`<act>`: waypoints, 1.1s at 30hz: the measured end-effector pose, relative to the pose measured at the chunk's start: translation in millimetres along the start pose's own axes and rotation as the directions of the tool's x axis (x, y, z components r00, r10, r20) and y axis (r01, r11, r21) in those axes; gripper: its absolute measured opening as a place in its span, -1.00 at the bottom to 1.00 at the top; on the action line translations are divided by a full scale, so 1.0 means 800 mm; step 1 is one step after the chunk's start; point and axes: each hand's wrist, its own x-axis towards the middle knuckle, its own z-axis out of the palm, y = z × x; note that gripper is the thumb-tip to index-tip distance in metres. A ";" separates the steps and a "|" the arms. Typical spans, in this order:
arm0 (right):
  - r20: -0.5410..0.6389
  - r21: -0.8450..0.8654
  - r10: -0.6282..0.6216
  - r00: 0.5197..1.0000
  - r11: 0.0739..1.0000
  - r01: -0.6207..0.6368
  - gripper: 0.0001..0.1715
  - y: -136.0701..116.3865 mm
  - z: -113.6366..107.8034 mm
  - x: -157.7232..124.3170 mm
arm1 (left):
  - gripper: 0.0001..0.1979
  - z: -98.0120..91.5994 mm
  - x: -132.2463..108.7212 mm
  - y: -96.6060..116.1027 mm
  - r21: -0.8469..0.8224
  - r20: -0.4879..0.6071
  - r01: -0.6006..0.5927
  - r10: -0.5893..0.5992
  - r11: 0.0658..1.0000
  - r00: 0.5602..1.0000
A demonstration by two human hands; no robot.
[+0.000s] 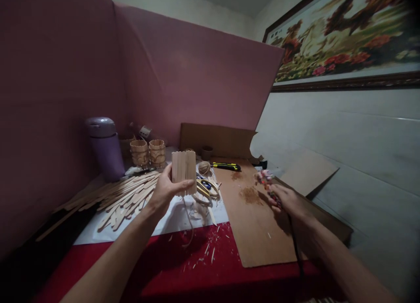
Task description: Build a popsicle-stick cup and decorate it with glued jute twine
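My left hand (164,191) grips a holder of upright craft sticks (184,168) set side by side, thumb across its front. A length of twine (189,220) hangs below it. My right hand (287,200) is closed around a corded, colourfully patterned glue gun (269,187), which is somewhat blurred; its nose points away over the cardboard. Just behind the stick holder lie gold-handled scissors (206,187) and a ball of twine (204,167). Loose craft sticks (131,198) are fanned out in a heap left of my left hand.
Two stick cups (157,153) stand at the back beside a purple tumbler (106,152). A yellow-black utility knife (226,166) rests on the brown cardboard sheet (262,246). Wood slivers litter the red cloth (157,268). Pink panels (203,75) enclose the back and left.
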 end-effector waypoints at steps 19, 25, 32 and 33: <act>0.433 -0.016 -0.295 0.852 0.942 0.334 -0.45 -0.090 0.103 -0.085 | -0.34 0.008 -0.015 -0.006 -0.055 0.213 0.074 -0.061 0.996 0.975; 0.481 0.042 -0.331 0.812 0.934 0.356 -0.48 -0.090 0.115 -0.079 | -0.37 0.012 -0.015 -0.002 -0.098 0.230 0.076 -0.052 0.992 0.972; 0.487 0.101 -0.376 0.788 0.921 0.377 -0.51 -0.089 0.120 -0.074 | -0.41 0.012 -0.016 -0.005 -0.111 0.265 0.078 -0.046 0.991 0.963; 0.486 0.097 -0.379 0.787 0.919 0.383 -0.51 -0.089 0.120 -0.074 | -0.40 0.012 -0.016 -0.005 -0.113 0.269 0.080 -0.047 0.990 0.962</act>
